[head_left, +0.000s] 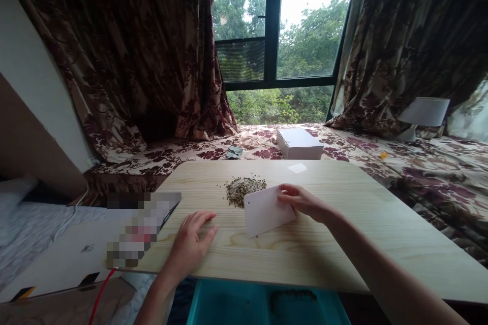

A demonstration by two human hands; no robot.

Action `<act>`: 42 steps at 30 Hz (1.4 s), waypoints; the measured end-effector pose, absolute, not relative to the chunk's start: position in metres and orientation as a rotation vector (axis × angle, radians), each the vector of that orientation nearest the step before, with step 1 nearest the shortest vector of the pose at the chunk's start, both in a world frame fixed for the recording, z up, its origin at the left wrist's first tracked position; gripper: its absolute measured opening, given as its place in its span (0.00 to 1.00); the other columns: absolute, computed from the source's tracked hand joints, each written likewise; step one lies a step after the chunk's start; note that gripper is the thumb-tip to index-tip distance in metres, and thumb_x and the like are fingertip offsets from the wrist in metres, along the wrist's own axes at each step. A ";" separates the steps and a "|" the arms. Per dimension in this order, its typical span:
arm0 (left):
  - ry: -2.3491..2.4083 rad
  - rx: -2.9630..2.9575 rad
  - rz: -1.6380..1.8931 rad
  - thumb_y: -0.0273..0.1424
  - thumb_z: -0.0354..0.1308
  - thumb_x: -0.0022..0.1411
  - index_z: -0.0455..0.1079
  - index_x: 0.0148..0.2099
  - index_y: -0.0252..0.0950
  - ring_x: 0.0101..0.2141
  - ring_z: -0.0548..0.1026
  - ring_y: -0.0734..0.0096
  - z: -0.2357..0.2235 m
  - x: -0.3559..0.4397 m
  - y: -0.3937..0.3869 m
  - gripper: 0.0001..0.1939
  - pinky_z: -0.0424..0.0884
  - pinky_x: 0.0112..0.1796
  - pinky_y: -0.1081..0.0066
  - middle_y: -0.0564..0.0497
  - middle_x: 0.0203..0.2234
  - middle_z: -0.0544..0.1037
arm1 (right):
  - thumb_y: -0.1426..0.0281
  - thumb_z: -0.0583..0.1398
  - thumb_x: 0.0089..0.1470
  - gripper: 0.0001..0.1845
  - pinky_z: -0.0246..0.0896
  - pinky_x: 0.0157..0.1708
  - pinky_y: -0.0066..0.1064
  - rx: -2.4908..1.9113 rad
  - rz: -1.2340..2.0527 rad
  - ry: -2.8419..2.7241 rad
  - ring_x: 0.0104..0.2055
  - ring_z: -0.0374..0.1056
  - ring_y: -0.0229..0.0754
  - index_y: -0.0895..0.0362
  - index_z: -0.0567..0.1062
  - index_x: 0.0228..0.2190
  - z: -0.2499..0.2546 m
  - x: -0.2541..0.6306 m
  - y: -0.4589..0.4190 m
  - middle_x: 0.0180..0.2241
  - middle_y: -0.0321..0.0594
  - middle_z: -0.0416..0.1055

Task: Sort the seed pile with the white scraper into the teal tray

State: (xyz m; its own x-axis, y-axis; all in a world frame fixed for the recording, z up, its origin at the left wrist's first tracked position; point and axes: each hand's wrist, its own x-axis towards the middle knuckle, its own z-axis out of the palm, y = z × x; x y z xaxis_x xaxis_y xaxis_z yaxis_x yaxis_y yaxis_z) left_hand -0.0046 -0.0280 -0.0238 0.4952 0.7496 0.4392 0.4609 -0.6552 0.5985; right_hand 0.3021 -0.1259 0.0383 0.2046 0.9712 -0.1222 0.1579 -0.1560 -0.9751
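Observation:
My right hand [299,199] pinches the upper right edge of a thin white card [267,210] that has a small hole in one corner. The card stands tilted over the wooden table [328,244], its upper left part in front of a loose heap of small greenish-brown seeds mixed with white grains [241,189]. Left of the card, my left hand [192,241] rests low at the tabletop with fingers and thumb apart, holding nothing. Just below the table's front edge sits a teal tray [194,302] with two compartments; dark bits lie in its right one.
A small white piece of paper [297,168] lies at the table's back. Behind it, a white box [301,144] and a crumpled grey-green packet [234,152] rest on the flowered window seat. A lamp [425,111] stands right. Left, a red cable [101,297] hangs by the blurred-out object.

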 end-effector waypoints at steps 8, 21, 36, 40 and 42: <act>0.990 2.346 0.977 0.37 0.54 0.59 0.73 0.45 0.38 0.48 0.72 0.60 -0.024 -0.006 -0.027 0.14 0.66 0.52 0.57 0.46 0.43 0.77 | 0.58 0.67 0.40 0.19 0.56 0.29 0.29 -1.591 1.284 -1.243 0.30 0.65 0.38 0.58 0.74 0.32 0.061 0.302 -0.165 0.28 0.37 0.72; 0.999 2.327 0.956 0.36 0.54 0.59 0.72 0.46 0.38 0.48 0.72 0.60 -0.018 -0.004 -0.031 0.14 0.66 0.52 0.57 0.46 0.43 0.77 | 0.54 0.64 0.40 0.23 0.59 0.24 0.29 -1.591 0.707 -0.918 0.28 0.69 0.41 0.56 0.73 0.34 0.040 0.312 -0.173 0.29 0.41 0.75; 0.992 2.342 0.969 0.35 0.55 0.59 0.72 0.45 0.38 0.48 0.72 0.61 -0.019 -0.005 -0.030 0.13 0.67 0.52 0.58 0.46 0.43 0.77 | 0.63 0.61 0.43 0.15 0.58 0.23 0.28 -1.577 0.707 -0.932 0.26 0.68 0.39 0.56 0.73 0.35 0.027 0.297 -0.132 0.28 0.39 0.76; 0.984 2.346 0.960 0.36 0.55 0.59 0.73 0.45 0.38 0.48 0.72 0.60 -0.020 -0.005 -0.030 0.14 0.67 0.52 0.58 0.46 0.44 0.77 | 0.64 0.61 0.43 0.12 0.60 0.25 0.28 -1.555 0.790 -0.950 0.27 0.68 0.39 0.55 0.72 0.33 0.028 0.294 -0.126 0.28 0.38 0.76; 0.980 2.349 0.956 0.36 0.55 0.59 0.72 0.45 0.38 0.48 0.72 0.60 -0.020 -0.005 -0.029 0.14 0.67 0.51 0.58 0.46 0.43 0.77 | 0.65 0.62 0.43 0.11 0.61 0.27 0.28 -1.543 0.841 -0.964 0.28 0.69 0.39 0.55 0.72 0.32 0.030 0.293 -0.125 0.28 0.38 0.76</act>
State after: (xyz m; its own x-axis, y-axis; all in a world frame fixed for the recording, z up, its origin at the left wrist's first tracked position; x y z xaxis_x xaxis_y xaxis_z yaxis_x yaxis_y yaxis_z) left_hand -0.0048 -0.0292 -0.0198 0.5151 0.7395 0.4333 0.4512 -0.6638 0.5965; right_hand 0.2934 -0.1247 0.0297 0.4215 0.9066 -0.0225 0.1449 -0.0919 -0.9852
